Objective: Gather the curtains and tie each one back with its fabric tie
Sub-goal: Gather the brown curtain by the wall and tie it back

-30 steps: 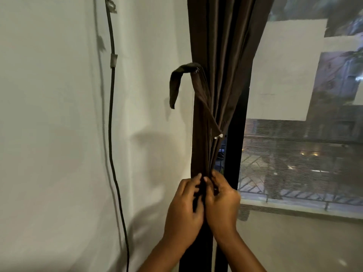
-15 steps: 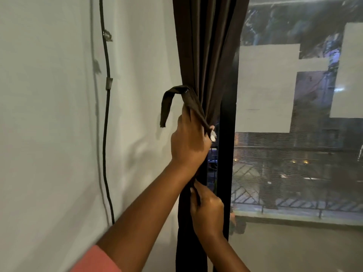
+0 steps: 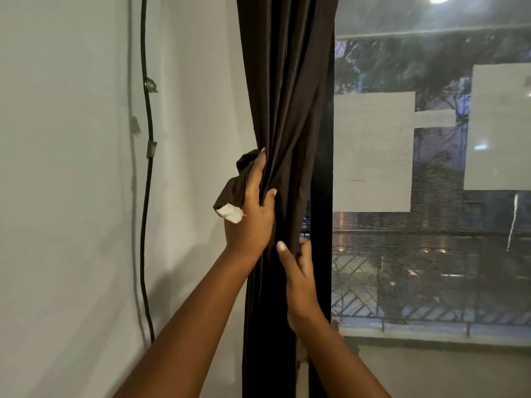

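Head view, looking forward at a window corner. Dark brown curtain hangs gathered into a narrow column of folds between the white wall and the black window frame.

Your left hand is raised against the curtain's left edge. Its fingers curl round the bunched fabric, index finger running up the edge, thumb pressing into a fold from the right. The fabric tie, same dark brown, is crumpled under this hand and bulges out to its left; a small white patch at the tie's end shows beside the knuckles. You cannot tell whether the tie passes round the curtain at all.

Your right hand sits lower, just below the left, at the curtain's right side next to the frame. Thumb lies up along the cloth, the other fingers curl in on the fabric's right edge; their tips are hidden in the folds.

Black cable runs down the wall at left, clipped in two places. White paper sheets are stuck on the glass; railing and lights show outside.
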